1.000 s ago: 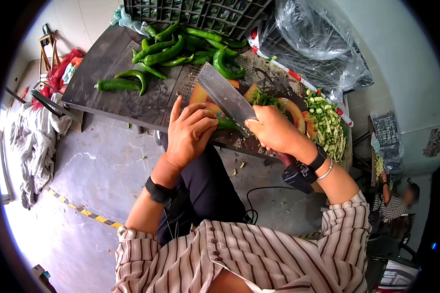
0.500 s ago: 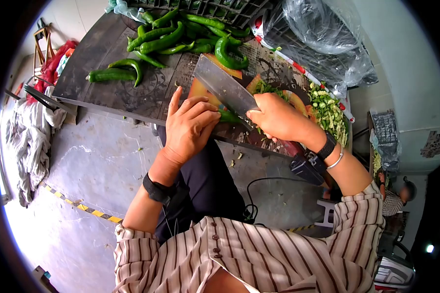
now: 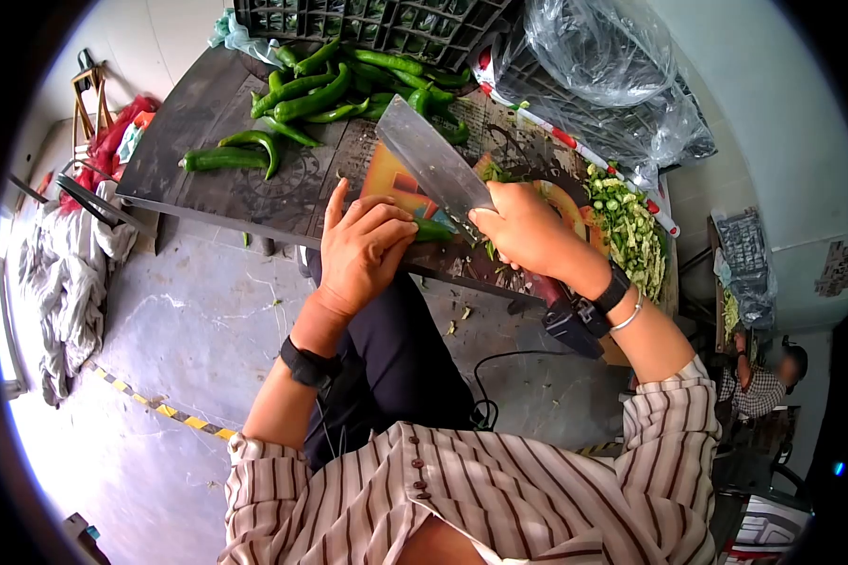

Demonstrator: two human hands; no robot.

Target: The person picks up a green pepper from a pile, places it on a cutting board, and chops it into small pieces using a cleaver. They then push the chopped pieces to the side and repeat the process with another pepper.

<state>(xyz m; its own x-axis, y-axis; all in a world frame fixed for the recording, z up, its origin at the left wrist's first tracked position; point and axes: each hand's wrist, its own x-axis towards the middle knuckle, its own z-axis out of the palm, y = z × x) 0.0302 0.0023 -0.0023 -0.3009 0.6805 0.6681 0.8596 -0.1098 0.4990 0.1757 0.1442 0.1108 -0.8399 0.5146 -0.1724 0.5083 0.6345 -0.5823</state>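
A green chili pepper (image 3: 432, 230) lies at the near edge of the dark table (image 3: 283, 202), under the fingertips of my left hand (image 3: 366, 243). One finger of that hand sticks up, while the others curl over the pepper's left end. My right hand (image 3: 537, 231) grips a cleaver (image 3: 433, 155) whose broad blade slants up and left, just beside the pepper's cut end. Most of the cleaver's handle is hidden in the fist. Chopped pepper pieces (image 3: 636, 231) form a pile to the right of my right hand.
Whole green peppers (image 3: 320, 89) are heaped at the back of the table. Behind them stands a black crate (image 3: 377, 28). Clear plastic bags (image 3: 612, 56) cover another crate at the back right. A co-worker (image 3: 763, 381) is at the far right.
The view has shifted slightly, so the table's contents sit a little differently. The cleaver blade stands a bit more upright beside the pepper. Both hands keep their holds.
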